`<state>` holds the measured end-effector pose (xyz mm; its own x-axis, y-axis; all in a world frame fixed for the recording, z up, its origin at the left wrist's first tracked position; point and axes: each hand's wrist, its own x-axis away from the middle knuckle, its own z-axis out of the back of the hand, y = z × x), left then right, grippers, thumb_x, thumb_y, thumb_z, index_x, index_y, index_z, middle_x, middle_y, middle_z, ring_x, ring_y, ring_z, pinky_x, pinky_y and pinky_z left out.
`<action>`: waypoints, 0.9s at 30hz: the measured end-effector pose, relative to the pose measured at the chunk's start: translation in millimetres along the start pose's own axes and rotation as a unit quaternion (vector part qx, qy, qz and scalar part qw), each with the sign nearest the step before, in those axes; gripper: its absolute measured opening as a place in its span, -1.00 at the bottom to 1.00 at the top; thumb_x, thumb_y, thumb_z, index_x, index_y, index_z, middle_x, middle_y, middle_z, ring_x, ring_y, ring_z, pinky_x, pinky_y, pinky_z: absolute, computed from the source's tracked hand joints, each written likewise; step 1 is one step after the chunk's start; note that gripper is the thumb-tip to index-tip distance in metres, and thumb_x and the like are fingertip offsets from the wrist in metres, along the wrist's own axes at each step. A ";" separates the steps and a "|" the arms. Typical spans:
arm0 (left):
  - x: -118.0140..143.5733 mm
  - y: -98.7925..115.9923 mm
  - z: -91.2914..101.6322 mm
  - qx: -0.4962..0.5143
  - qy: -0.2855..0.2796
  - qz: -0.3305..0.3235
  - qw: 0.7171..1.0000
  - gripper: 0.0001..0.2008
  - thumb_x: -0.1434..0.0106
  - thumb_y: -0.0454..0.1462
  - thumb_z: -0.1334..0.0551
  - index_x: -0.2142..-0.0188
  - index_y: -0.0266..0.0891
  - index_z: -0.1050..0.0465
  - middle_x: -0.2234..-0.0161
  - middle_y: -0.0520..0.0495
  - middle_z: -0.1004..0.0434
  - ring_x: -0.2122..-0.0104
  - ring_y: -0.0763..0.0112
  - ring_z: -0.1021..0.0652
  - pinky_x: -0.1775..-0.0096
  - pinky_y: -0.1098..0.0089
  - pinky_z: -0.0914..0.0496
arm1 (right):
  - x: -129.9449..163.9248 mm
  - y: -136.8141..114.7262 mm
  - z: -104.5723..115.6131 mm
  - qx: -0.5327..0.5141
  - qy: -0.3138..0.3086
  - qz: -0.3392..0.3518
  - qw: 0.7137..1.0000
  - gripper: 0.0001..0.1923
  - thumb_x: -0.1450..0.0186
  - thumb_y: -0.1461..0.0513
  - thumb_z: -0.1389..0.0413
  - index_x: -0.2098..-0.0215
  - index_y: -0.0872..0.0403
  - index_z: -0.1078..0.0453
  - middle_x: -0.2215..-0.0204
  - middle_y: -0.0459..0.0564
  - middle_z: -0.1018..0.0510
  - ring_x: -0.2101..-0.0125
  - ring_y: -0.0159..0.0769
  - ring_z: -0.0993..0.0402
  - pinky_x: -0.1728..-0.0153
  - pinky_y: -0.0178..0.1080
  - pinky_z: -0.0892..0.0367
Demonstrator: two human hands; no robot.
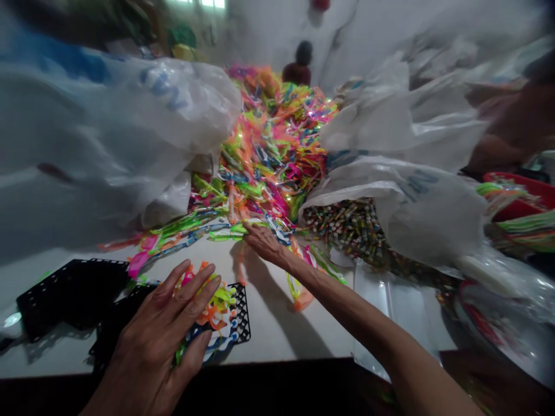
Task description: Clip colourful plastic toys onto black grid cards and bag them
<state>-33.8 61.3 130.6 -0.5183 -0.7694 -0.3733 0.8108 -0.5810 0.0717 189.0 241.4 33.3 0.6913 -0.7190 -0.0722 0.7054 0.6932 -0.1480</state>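
- Left hand (173, 320): fingers spread, palm down, pressed flat on a small bunch of bright plastic strips (214, 306). The strips lie in a black mesh basket (240, 315) at the near left of the table (269, 323); the flat palm looks to be keeping the loose bunch from springing out.
- Right hand (265, 242): arm stretched to the far side, fingers extended and lying on the near edge of a big heap of coloured strips (277, 144). Cannot tell whether anything is pinched; fingertips are partly buried among the strips.
- The heap runs from mid-table to the far end, spilling between clear plastic bags (130, 133) left and right, so its near edge is within arm's reach.
- A second black basket (71, 294) sits just left of the first, touching or overlapping it.
- Right of the heap: a dense bundle of pencil-like sticks (347, 225), ends toward the camera, half under a bag.
- Red bowl (526, 193) at the far right edge, holding green strips.
- A person (299, 63) sits at the far end, blurred.
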 end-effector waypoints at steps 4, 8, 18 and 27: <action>2.0 0.8 1.4 0.003 -0.008 0.003 1.000 -0.38 -0.25 -0.22 -0.04 -0.29 -0.16 0.05 -0.28 0.00 -0.07 -0.26 0.15 -0.10 -0.23 0.16 -0.07 | 11.3 8.2 11.2 0.007 0.047 -0.039 0.998 -0.76 -0.36 0.39 0.13 0.20 0.16 -0.36 0.13 0.15 -0.42 0.24 -0.26 -0.30 0.26 -0.27 -0.14; 1.3 1.3 2.6 0.023 -0.002 0.003 1.000 -0.39 -0.24 -0.24 -0.05 -0.28 -0.16 0.02 -0.26 -0.01 -0.12 -0.27 0.12 -0.10 -0.25 0.13 -0.05 | 29.5 -12.1 10.8 -0.210 0.078 -0.151 0.963 -0.85 -0.34 0.25 0.01 0.31 0.16 -0.35 0.40 0.00 -0.47 0.42 -0.37 -0.35 0.40 -0.35 -0.14; 0.0 1.4 1.9 0.038 -0.013 0.000 0.999 -0.36 -0.22 -0.29 -0.06 -0.29 -0.20 0.03 -0.29 0.03 -0.04 -0.27 0.18 -0.07 -0.28 0.30 0.04 | 34.0 -57.2 -13.1 -0.519 -0.027 -0.132 0.844 -0.86 -0.26 0.20 -0.09 0.36 0.15 -0.36 0.52 -0.13 -0.46 0.47 -0.43 -0.39 0.45 -0.42 -0.17; 1.6 -3.4 -1.5 0.041 -0.023 0.001 0.999 -0.35 -0.22 -0.29 -0.06 -0.29 -0.14 0.06 -0.29 0.07 -0.04 -0.27 0.11 -0.06 -0.28 0.24 0.04 | 32.1 -59.8 -19.4 -0.447 -0.030 -0.098 0.889 -0.95 -0.12 0.34 -0.16 0.40 0.15 -0.40 0.55 -0.19 -0.41 0.51 -0.47 -0.27 0.50 -0.44 -0.05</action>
<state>-37.0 62.5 128.3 -0.5307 -0.7802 -0.3311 0.7874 -0.5984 0.1481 166.0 175.9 20.6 0.5950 -0.7987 0.0896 0.4255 0.2185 -0.8782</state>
